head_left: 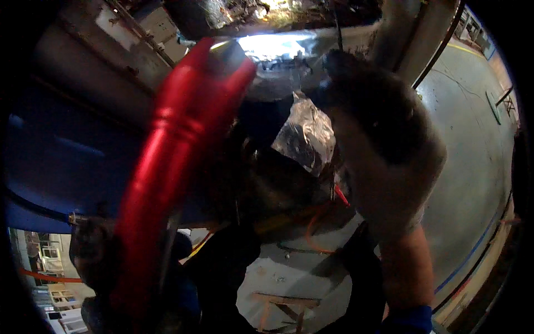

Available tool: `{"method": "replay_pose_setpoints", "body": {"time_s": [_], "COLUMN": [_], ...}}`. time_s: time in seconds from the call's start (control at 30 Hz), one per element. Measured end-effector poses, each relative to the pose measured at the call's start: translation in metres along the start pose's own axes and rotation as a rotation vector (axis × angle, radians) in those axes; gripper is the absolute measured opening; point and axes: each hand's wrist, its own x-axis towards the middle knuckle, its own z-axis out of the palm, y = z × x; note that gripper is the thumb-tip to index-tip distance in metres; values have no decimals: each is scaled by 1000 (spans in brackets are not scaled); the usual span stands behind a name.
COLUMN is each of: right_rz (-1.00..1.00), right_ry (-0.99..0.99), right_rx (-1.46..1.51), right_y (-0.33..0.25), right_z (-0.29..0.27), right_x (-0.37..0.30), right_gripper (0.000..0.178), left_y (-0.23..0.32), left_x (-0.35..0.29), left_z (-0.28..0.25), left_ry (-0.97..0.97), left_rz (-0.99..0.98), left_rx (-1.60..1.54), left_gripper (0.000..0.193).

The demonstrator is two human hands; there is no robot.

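Note:
A long red tool (pixel 167 145), tube-shaped with a flared, notched head, runs up from the lower left. My left hand (pixel 97 253), in a dark glove and mostly in shadow, is closed round its lower part. Just past its head, strong light falls on a metal surface (pixel 283 47). My right hand (pixel 389 133), in a pale glove blackened over the back and fingers, is raised by that surface with its fingers curled. What those fingertips hold, if anything, is lost in shadow. Beside this hand hangs a crumpled, shiny foil-like sheet (pixel 307 133).
A dark blue panel (pixel 72 161) spans the left side. Below the foil, a small red-tipped piece (pixel 341 196) points down, with an orange hose (pixel 311 231) behind. A wooden frame (pixel 286 300) stands low down between my legs. Grey floor (pixel 467 145) stretches along the right.

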Motion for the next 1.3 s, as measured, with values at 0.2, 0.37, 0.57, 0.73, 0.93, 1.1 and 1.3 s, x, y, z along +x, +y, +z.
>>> {"method": "replay_pose_setpoints", "body": {"time_s": [0.2,0.37,0.57,0.73,0.93,1.1,1.3], "right_rz": [-117,-199,-154,146,186,67,137], "right_ry": [-10,-162,-73,88,-7,-21,12], "right_rx": [86,-57,137,623,595,324,375], "right_y": [2,-14,7,-20,-16,-5,-13], "right_z": [3,-3,14,26,21,21,28], "right_x": [-15,-15,-1,-7,-4,6,14], "right_gripper": [33,38,38,37,35,34,33], "left_y": [-5,-11,-2,25,29,33,35], "left_x": [10,14,-5,-26,-46,-46,-46], "left_z": [-2,2,-5,-37,-40,-37,-50], "left_ry": [-7,18,22,4,18,18,18], "left_rz": [2,31,21,15,-4,-10,-14], "left_rx": [32,51,45,122,112,113,153], "left_gripper": [42,42,42,42,42,42,42]}}
